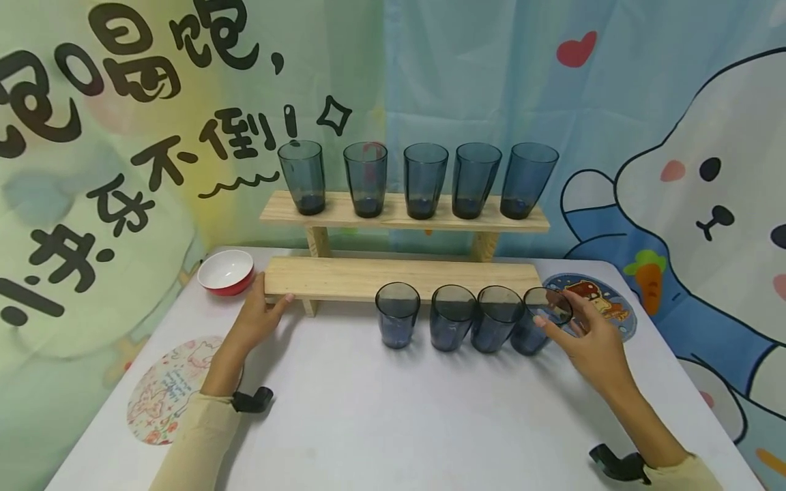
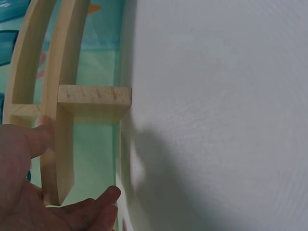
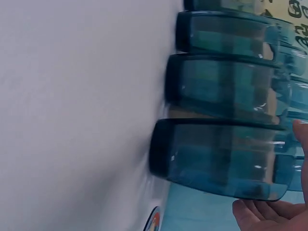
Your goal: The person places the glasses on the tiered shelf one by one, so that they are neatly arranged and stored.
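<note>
Glasses (image 1: 426,181) look just over half shelved: five stand on the upper shelf (image 1: 394,213) at 12 o'clock, four remain on the table (image 1: 393,423), right hand (image 1: 592,344) gripping the end glass (image 1: 528,332) at 4 o'clock, left hand (image 1: 250,318) loosely spread against the lower shelf's (image 1: 399,276) 8 o'clock end.

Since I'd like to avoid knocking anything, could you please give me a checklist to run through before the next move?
1. Right hand around the rightmost table glass: ok, it holds the glass near the rim.
2. That glass apart from the neighbouring glass: cannot tell, the rims look very close.
3. Left hand gripping the lower board: cannot tell, though it touches the left end.
4. Bowl well away from the left hand: not ok, it sits right beside it.
5. Five glasses on the upper board upright: ok, all standing.
</note>
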{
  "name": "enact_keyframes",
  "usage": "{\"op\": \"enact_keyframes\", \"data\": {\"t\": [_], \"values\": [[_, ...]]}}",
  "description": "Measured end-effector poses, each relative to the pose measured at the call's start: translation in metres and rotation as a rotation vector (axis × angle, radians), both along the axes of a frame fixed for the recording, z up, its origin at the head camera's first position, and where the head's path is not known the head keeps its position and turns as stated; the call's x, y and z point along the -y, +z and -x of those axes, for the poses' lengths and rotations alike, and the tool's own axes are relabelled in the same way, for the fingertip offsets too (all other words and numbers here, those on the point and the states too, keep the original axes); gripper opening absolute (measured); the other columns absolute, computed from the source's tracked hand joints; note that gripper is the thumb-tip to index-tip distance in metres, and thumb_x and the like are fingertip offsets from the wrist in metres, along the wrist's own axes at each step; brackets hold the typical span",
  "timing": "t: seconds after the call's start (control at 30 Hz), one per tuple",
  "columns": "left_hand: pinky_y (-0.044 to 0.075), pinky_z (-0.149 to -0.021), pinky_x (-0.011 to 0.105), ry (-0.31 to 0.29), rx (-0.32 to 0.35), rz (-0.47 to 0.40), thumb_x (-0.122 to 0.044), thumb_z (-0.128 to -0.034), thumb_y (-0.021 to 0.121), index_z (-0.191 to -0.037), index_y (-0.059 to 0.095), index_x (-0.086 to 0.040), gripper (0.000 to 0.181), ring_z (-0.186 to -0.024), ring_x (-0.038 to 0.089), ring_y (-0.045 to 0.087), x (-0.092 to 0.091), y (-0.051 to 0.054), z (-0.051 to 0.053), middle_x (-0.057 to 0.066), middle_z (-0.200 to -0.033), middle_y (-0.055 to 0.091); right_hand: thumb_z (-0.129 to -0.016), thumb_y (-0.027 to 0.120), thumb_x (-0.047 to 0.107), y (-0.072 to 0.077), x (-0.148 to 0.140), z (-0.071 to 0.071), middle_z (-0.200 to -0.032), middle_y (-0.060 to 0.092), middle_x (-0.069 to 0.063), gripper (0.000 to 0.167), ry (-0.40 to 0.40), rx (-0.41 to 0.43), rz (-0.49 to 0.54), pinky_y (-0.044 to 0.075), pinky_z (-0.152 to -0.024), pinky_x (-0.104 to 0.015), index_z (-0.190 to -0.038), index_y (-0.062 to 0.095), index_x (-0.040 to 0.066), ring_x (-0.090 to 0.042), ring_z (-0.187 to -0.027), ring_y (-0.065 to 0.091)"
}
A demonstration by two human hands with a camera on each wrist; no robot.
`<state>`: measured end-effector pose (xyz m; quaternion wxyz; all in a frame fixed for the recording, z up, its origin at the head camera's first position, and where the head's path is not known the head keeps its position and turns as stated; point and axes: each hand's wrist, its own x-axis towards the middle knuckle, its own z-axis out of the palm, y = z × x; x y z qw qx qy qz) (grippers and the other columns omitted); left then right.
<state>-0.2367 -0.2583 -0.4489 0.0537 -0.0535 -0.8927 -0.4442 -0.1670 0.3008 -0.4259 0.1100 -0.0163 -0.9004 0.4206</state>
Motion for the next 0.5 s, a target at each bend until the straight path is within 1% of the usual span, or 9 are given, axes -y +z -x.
{"op": "enact_keyframes", "data": {"t": [0.03, 0.07, 0.2, 0.37, 0.5], "values": [[0.041, -0.115, 0.067, 0.002, 0.000, -0.002, -0.015, -0.1080, 0.061, -0.159, 0.015, 0.013, 0.075, -0.149, 0.053, 0.035, 0.000, 0.000, 0.000, 0.040, -0.157, 0.032, -0.097, 0.076, 0.048, -0.002, 0.001, 0.001, -0.162, 0.040, -0.030, 0.093, 0.004, 0.005, 0.001, 0.038, -0.115, -0.053, -0.166, 0.030, 0.005, -0.051, -0.149, 0.040], [0.041, -0.115, 0.066, 0.003, 0.001, -0.005, -0.015, -0.1080, 0.061, -0.159, 0.015, 0.013, 0.074, -0.149, 0.053, 0.035, 0.001, 0.000, -0.001, 0.040, -0.157, 0.033, -0.096, 0.077, 0.048, -0.004, 0.001, 0.002, -0.161, 0.041, -0.031, 0.095, 0.007, 0.010, 0.000, 0.038, -0.114, -0.058, -0.166, 0.029, 0.005, -0.052, -0.148, 0.040], [0.042, -0.114, 0.066, 0.002, -0.001, -0.012, -0.014, -0.1080, 0.061, -0.159, 0.015, 0.013, 0.073, -0.148, 0.053, 0.036, 0.001, -0.001, -0.001, 0.040, -0.156, 0.034, -0.095, 0.077, 0.049, -0.009, 0.001, 0.007, -0.156, 0.045, -0.034, 0.096, 0.003, 0.019, -0.018, 0.042, -0.110, -0.065, -0.164, 0.031, 0.002, -0.057, -0.142, 0.045], [0.043, -0.113, 0.067, -0.010, -0.006, -0.013, -0.014, -0.1082, 0.060, -0.159, 0.015, 0.013, 0.073, -0.147, 0.054, 0.038, 0.000, -0.002, 0.000, 0.040, -0.155, 0.034, -0.094, 0.079, 0.049, -0.013, 0.000, 0.008, -0.151, 0.051, -0.034, 0.092, -0.015, 0.001, -0.040, 0.046, -0.107, -0.068, -0.160, 0.039, -0.001, -0.058, -0.138, 0.049], [0.039, -0.116, 0.067, -0.007, -0.012, -0.006, -0.014, -0.1082, 0.060, -0.158, 0.015, 0.013, 0.072, -0.149, 0.054, 0.035, -0.001, 0.000, -0.001, 0.040, -0.156, 0.033, -0.094, 0.080, 0.046, -0.014, 0.000, 0.008, -0.148, 0.055, -0.033, 0.086, -0.011, -0.023, -0.026, 0.045, -0.108, -0.066, -0.156, 0.045, 0.000, -0.056, -0.137, 0.051]]}}
